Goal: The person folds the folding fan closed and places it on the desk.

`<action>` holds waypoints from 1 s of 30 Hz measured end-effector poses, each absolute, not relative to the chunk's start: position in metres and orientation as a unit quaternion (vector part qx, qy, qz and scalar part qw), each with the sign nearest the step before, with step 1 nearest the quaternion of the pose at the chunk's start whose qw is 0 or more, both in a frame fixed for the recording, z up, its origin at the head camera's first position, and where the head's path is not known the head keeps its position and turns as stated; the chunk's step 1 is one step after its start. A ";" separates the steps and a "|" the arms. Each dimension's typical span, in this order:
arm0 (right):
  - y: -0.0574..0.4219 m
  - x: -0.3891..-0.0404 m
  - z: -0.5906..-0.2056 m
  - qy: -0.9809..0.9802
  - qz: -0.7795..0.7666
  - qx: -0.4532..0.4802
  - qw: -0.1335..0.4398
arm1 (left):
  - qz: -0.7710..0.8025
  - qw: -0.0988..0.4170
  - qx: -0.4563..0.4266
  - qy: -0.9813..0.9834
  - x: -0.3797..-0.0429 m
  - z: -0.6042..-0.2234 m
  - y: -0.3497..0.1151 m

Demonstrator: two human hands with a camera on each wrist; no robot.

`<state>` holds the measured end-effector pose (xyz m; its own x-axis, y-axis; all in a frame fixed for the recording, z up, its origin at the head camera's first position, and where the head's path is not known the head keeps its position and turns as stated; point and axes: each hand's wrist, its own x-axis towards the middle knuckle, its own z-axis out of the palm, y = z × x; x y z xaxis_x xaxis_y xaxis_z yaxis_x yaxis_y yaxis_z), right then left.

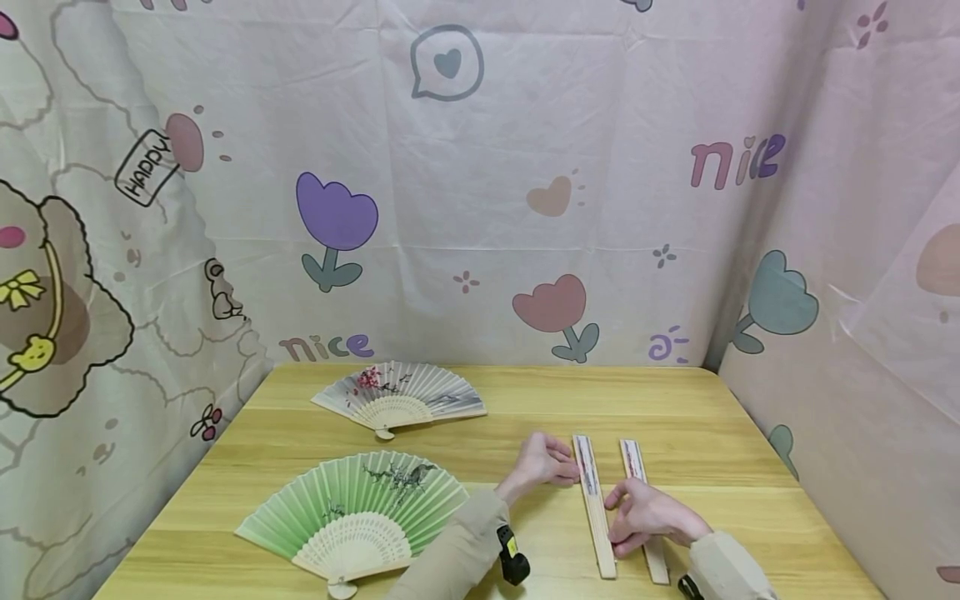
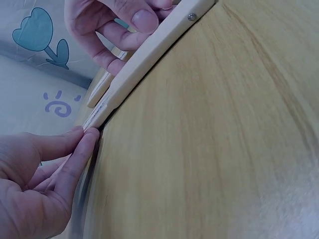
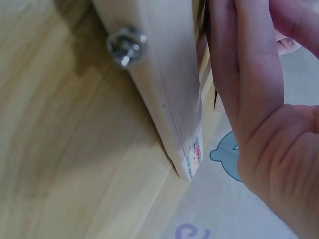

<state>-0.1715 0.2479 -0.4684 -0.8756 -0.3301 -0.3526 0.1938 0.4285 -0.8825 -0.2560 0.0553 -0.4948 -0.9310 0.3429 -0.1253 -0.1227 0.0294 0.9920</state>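
Two folded fans lie lengthwise at the table's right side, the left one (image 1: 594, 508) and the right one (image 1: 655, 558). Both have pale wooden ribs and a printed strip at the far end. My left hand (image 1: 546, 462) touches the left folded fan's left edge near its far end; the left wrist view has its fingertips (image 2: 91, 133) against that end. My right hand (image 1: 648, 510) is at the same fan's right edge, thumb and fingers spread along it, and covers the middle of the right folded fan. A metal rivet (image 3: 126, 46) shows at the left folded fan's near end.
On the table's left half lie two spread fans: a green one (image 1: 375, 508) in front, partly behind my left sleeve, and a grey-white one (image 1: 405, 400) with red blossoms farther back. A printed cloth (image 1: 465, 167) hangs behind the wooden table (image 1: 540, 396) and at both sides.
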 end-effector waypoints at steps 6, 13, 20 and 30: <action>0.250 -0.171 -0.468 0.812 -0.530 -0.044 0.242 | 0.694 0.169 0.079 0.695 -0.257 -0.496 0.053; 0.252 -0.172 -0.467 0.810 -0.531 -0.044 0.244 | 0.692 0.180 0.084 0.694 -0.255 -0.490 0.047; 0.251 -0.173 -0.464 0.807 -0.535 -0.051 0.246 | 0.700 0.185 0.075 0.685 -0.254 -0.484 0.042; 0.247 -0.173 -0.456 0.804 -0.544 -0.065 0.233 | 0.693 0.186 0.095 0.690 -0.253 -0.475 0.027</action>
<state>-0.1733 0.2474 -0.4565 -0.8825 -0.3587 -0.3042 0.1488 0.4005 -0.9041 -0.2535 0.0271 -0.4748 -0.9128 0.3892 -0.1240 -0.1256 0.0216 0.9918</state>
